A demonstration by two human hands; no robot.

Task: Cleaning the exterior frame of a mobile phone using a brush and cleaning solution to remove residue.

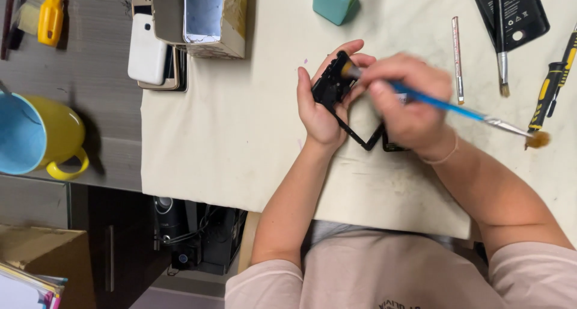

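Covering the desk, a cream cloth [240, 135] (fingers pinching black frame [336, 87], blue brush [445, 105])

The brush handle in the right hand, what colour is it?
Blue, on the thin paintbrush handle; the head view shows it.

Bright even overhead light, soft shadows, motion blur on right hand [409, 105].

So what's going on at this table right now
A person sits at a cloth-covered table. Their left hand grips a black phone frame, lifted a little off the cloth. Their right hand holds a blue-handled brush, its bristles on the frame's upper corner. Around them lie a second brush, a screwdriver, a teal bottle and a yellow mug.
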